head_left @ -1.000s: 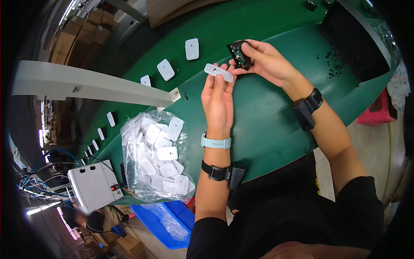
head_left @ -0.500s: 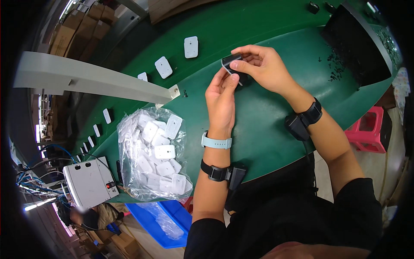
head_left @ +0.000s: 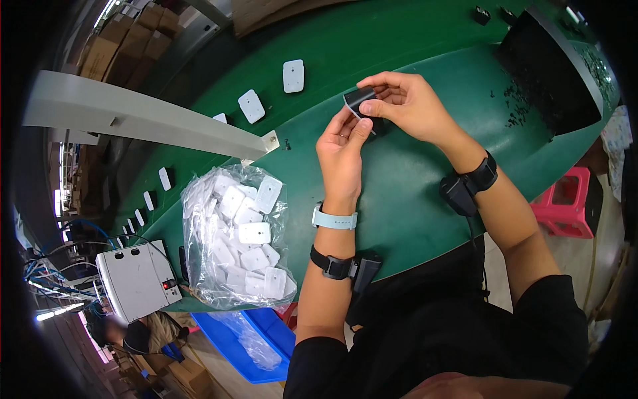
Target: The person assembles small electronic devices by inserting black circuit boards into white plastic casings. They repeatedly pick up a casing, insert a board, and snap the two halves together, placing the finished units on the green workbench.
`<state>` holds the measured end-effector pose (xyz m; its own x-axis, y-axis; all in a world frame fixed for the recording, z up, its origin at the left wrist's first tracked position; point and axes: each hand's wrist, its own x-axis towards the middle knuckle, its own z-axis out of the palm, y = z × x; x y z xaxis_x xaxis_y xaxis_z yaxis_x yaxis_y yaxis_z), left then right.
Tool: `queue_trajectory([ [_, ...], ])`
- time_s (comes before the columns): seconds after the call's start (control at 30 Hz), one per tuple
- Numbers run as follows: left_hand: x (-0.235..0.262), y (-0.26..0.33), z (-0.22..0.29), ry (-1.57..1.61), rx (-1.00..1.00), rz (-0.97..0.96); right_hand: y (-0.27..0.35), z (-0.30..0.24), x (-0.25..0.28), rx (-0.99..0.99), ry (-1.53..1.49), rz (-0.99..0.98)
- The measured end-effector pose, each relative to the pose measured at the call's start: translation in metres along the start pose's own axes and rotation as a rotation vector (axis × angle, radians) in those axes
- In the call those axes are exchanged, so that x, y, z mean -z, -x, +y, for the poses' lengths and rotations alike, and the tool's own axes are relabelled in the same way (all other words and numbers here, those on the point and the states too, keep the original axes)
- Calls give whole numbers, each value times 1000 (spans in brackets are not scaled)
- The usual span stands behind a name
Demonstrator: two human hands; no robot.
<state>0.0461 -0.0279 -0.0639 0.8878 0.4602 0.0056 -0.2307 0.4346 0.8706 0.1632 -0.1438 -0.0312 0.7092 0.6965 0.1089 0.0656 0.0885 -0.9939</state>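
Both hands meet on a small black plastic housing with a pale edge (head_left: 359, 97), held above the green table. My left hand (head_left: 343, 151) pinches its lower side, thumb uppermost. My right hand (head_left: 412, 110) grips it from the right, its thumb lying across the black face. The fingers hide much of the housing. To the left, a clear plastic bag (head_left: 229, 276) spills over with white rounded covers (head_left: 254, 233). Past my hands, a white-faced block (head_left: 293, 76) and another white-faced block (head_left: 251, 106) sit on the green belt.
A pale metal post (head_left: 159, 120) slants across the left. Small black parts (head_left: 515, 106) lie scattered beside a black tray (head_left: 551, 73) at the right. A white box with a red switch (head_left: 138, 279) stands at lower left, near a blue bin (head_left: 232, 346). A pink stool (head_left: 565, 203) is at right.
The black housing has shifted slightly and tilted between my fingers, showing more of its black face. My hands keep nearly the same place.
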Motion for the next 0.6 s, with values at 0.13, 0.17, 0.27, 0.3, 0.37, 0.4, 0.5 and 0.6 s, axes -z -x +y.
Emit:
queue_trajectory([
  [0.13, 7, -1, -2, -46, -47, 0, 0, -2, -4, 31, -32, -25],
  [0.17, 8, -1, -2, -47, -52, 1, 1, -2, -6, 39, -38, -25],
  [0.27, 8, -2, 0, -54, -101, 29, 1, 1, -9, 77, -43, -28],
  [0.3, 8, -2, -2, -63, -135, 52, 0, 5, -10, 80, -56, -27],
  [0.37, 4, -3, -4, -91, -182, 81, 2, 9, -12, 84, -62, 5],
  [0.4, 3, -5, -5, -104, -194, 82, 3, 9, -14, 104, -10, 34],
  [0.5, 7, -7, -17, -411, -242, 224, 6, 15, -10, 253, 337, 92],
  [0.6, 17, -2, -15, -694, -449, 279, 5, 14, -20, 268, 279, -7],
])
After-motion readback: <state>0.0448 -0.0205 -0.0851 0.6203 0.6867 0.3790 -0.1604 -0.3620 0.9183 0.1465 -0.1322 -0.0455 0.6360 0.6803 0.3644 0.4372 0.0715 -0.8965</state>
